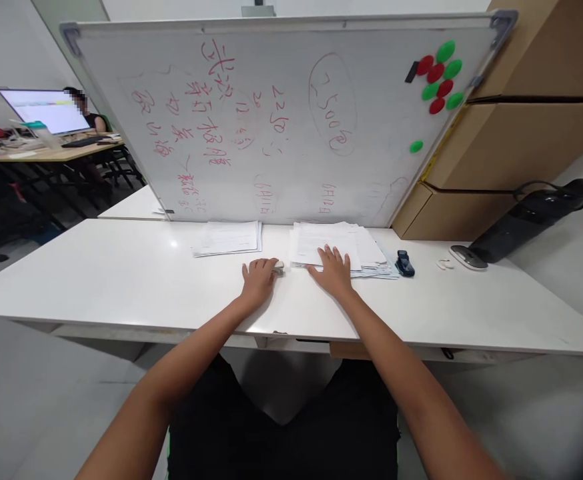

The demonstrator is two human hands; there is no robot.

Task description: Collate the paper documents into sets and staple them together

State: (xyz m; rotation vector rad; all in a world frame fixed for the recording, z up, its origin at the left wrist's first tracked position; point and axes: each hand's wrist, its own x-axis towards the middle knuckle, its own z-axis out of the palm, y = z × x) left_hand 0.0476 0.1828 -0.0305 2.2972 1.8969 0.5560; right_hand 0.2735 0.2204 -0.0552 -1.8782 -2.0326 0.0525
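Observation:
My left hand rests on the white desk with its fingers curled over a small white-and-grey object, perhaps a stapler. Only one end of that object sticks out to the right; the rest is hidden under the fingers. To the right, my right hand lies open and flat, fingers spread, on the near part of a loose stack of papers. Several sheets fan out toward the right beneath it. A smaller, neater pile of papers lies beyond my left hand, untouched.
Beside the fanned sheets sits a dark blue gadget. Farther right are white earphones, a mouse and a black bottle. A whiteboard stands behind the papers, cardboard boxes at right. Someone sits at another desk.

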